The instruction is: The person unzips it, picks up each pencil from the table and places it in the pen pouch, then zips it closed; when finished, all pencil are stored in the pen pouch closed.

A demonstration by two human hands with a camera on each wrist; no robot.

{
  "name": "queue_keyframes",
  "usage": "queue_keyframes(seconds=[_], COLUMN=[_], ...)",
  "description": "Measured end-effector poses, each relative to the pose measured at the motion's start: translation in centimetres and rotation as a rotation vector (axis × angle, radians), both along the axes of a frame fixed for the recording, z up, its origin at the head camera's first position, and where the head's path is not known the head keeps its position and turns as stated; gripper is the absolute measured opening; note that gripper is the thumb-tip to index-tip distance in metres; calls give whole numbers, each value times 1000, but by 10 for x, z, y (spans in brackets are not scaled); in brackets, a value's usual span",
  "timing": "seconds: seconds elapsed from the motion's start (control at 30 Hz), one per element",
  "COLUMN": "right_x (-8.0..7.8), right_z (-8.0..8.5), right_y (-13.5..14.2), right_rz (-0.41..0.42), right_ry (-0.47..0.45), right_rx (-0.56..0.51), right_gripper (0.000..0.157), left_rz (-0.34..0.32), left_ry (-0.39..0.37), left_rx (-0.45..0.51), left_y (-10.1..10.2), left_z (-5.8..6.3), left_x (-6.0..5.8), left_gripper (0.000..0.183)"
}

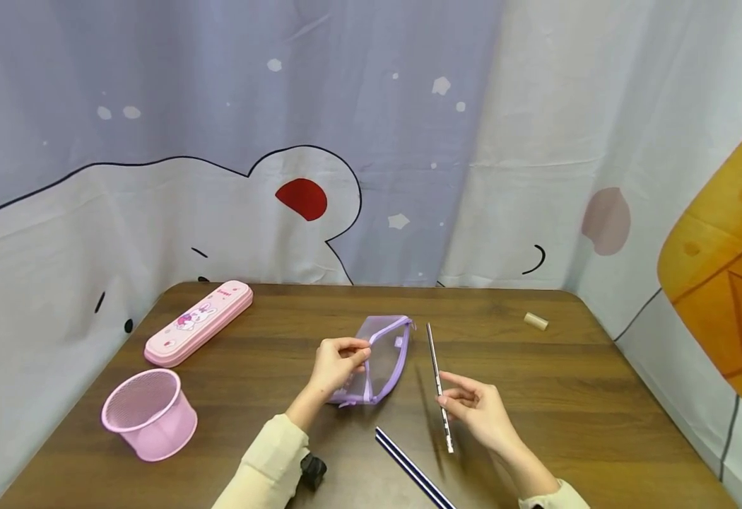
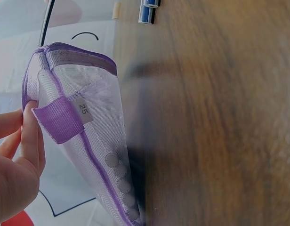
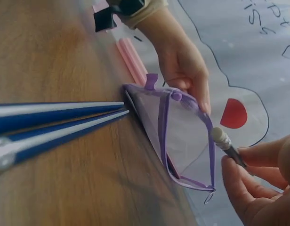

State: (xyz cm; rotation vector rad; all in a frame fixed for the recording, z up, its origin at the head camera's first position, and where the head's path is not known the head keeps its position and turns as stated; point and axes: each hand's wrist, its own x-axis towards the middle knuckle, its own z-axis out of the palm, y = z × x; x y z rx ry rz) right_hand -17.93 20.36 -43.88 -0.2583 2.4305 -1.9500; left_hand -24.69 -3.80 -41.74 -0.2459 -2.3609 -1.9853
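Note:
My left hand (image 1: pixel 336 365) pinches the upper edge of a purple mesh zip pouch (image 1: pixel 385 364), whose mouth gapes toward the right. A purple tab with a tag reading 25 (image 2: pixel 84 110) shows at the pouch's end in the left wrist view. Thumb and fingertips of my right hand (image 1: pixel 478 410) pinch a slim pencil (image 1: pixel 437 371) held to the right of the pouch. In the right wrist view its eraser end (image 3: pixel 221 136) appears beside the pouch's open rim. Blue-and-white striped pencils (image 1: pixel 412 468) lie on the table between my forearms.
At the left stand a pink mesh pen cup (image 1: pixel 150 416) and, behind it, a pink pencil box (image 1: pixel 199 323) with a rabbit picture. A small beige cylinder (image 1: pixel 536 321) lies at the back right of the wooden table (image 1: pixel 574 403). A printed curtain (image 1: pixel 371 127) hangs behind.

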Motion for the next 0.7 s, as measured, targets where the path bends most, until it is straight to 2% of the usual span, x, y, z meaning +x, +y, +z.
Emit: queue_keyframes(seconds=[0.2, 0.33, 0.5, 0.7], right_x=[-8, -11, -13, -20], right_z=[-3, -5, -6, -7], right_y=[-7, -14, -27, -47], right_rz=[-44, -75, -66, 18], right_ry=[40, 6, -56, -87], right_rx=[-62, -97, -109, -94], right_gripper=[44, 43, 43, 44], left_rz=[12, 40, 59, 39], left_ry=[-12, -12, -13, -7], left_rx=[17, 11, 32, 25], left_y=[-2, -3, -4, -1], left_z=[-17, -22, -16, 2], left_x=[-12, -15, -13, -1], left_gripper=[18, 18, 18, 18])
